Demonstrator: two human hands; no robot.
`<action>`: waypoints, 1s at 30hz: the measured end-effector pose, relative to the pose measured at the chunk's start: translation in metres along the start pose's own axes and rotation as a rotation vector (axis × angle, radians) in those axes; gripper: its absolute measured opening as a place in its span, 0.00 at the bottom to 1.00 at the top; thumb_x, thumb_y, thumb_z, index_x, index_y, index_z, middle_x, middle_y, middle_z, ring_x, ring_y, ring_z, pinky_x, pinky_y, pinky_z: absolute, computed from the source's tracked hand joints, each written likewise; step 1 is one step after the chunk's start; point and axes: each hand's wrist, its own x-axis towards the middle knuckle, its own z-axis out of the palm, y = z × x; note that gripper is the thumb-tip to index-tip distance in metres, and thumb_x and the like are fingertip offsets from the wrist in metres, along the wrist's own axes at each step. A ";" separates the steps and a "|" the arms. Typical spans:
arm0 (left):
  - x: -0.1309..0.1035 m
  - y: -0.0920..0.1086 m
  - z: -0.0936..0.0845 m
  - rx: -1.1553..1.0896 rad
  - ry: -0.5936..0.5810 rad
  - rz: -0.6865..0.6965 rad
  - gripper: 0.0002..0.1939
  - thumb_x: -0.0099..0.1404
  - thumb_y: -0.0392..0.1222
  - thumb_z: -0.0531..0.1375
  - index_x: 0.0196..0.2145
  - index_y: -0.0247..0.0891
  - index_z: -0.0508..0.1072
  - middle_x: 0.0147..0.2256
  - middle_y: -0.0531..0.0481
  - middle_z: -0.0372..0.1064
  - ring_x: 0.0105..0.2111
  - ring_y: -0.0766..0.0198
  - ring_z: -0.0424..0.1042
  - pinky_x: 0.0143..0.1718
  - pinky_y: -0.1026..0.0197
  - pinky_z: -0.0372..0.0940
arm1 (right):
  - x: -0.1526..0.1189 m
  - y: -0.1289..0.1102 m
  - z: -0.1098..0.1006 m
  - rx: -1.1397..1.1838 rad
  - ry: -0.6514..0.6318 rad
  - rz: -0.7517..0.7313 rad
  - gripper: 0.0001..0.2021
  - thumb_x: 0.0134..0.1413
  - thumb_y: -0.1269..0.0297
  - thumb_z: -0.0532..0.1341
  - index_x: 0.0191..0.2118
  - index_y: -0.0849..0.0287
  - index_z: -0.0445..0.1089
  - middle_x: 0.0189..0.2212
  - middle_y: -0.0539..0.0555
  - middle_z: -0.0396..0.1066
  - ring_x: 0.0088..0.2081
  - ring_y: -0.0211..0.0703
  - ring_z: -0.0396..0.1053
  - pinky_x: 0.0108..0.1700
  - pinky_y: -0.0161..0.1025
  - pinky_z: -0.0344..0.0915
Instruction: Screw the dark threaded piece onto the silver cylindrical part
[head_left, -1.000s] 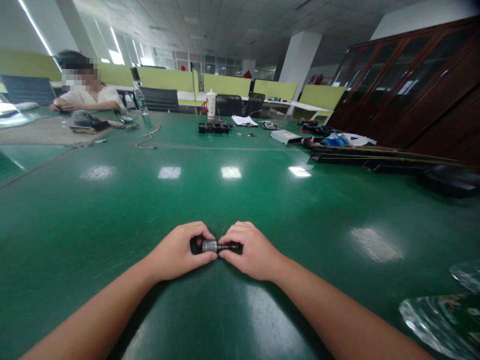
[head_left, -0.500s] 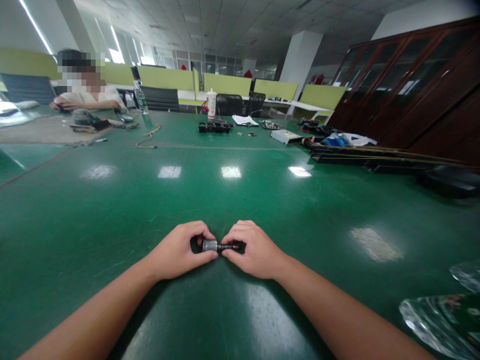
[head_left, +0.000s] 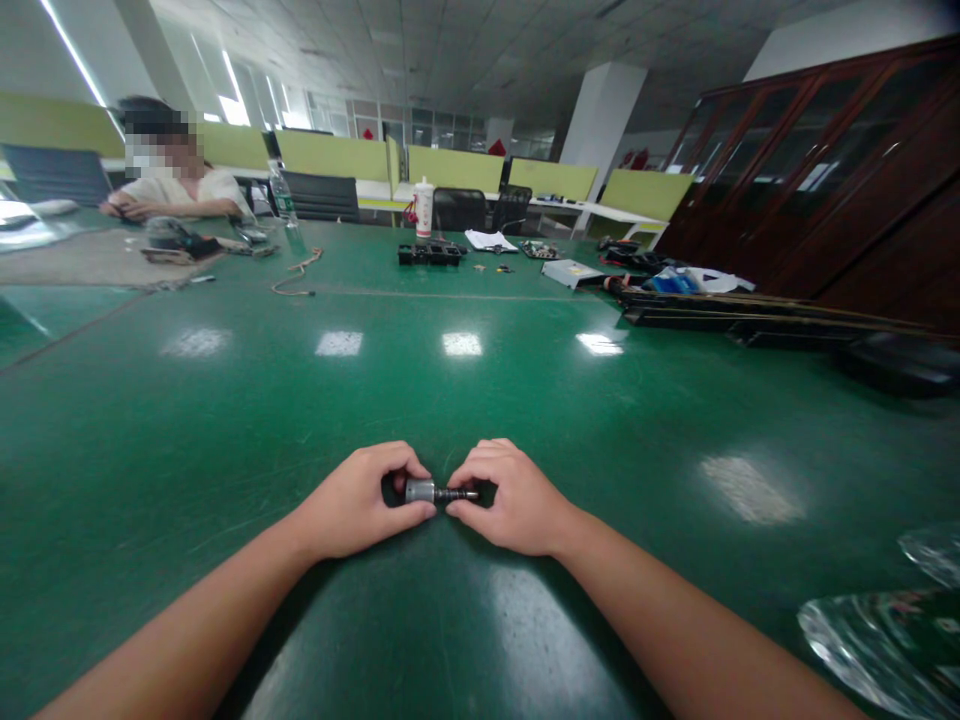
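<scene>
A small metal part (head_left: 421, 490) lies crosswise between my hands, just above or on the green tabletop (head_left: 480, 400). It has a silver cylinder at its left end and a thin, dark, ringed shaft at its right, and looks like a solenoid valve. My left hand (head_left: 367, 502) curls its thumb and fingers around the silver cylinder. On the other side, my right hand (head_left: 517, 497) pinches the dark shaft between thumb and fingertips. The shaft's tip shows inside the curl of the right hand. Part of the cylinder's left end is hidden by the left fingers.
A clear plastic tray (head_left: 885, 645) holding a green circuit board lies at the lower right. Farther off are a black module (head_left: 429, 255), a silver box (head_left: 571, 273), long dark strips (head_left: 750, 312), a white tumbler (head_left: 423, 208) and a water bottle (head_left: 282, 192). A person (head_left: 180, 190) sits far left.
My right fingertips have slid slightly to the right along the shaft, and more of its tip shows. The left hand has stayed in place. The seated person's head and hands have shifted a little.
</scene>
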 end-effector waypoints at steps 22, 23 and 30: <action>0.000 0.000 0.001 0.006 0.005 -0.001 0.09 0.60 0.44 0.63 0.36 0.38 0.73 0.32 0.51 0.71 0.32 0.62 0.70 0.35 0.61 0.62 | -0.003 0.007 -0.008 -0.005 -0.019 0.036 0.05 0.45 0.70 0.69 0.29 0.58 0.73 0.25 0.48 0.71 0.32 0.39 0.67 0.41 0.41 0.59; 0.000 0.000 0.001 0.006 0.006 0.000 0.09 0.60 0.44 0.63 0.36 0.38 0.73 0.32 0.51 0.71 0.32 0.62 0.70 0.35 0.61 0.62 | -0.003 0.007 -0.009 -0.006 -0.022 0.036 0.05 0.45 0.70 0.69 0.29 0.58 0.73 0.25 0.48 0.71 0.32 0.39 0.67 0.41 0.41 0.58; -0.002 -0.001 0.000 0.000 0.019 0.004 0.09 0.60 0.44 0.63 0.35 0.37 0.72 0.33 0.51 0.71 0.33 0.62 0.69 0.36 0.61 0.63 | -0.003 0.009 -0.012 -0.017 -0.026 0.055 0.05 0.44 0.69 0.69 0.28 0.58 0.72 0.24 0.47 0.70 0.31 0.39 0.67 0.43 0.41 0.58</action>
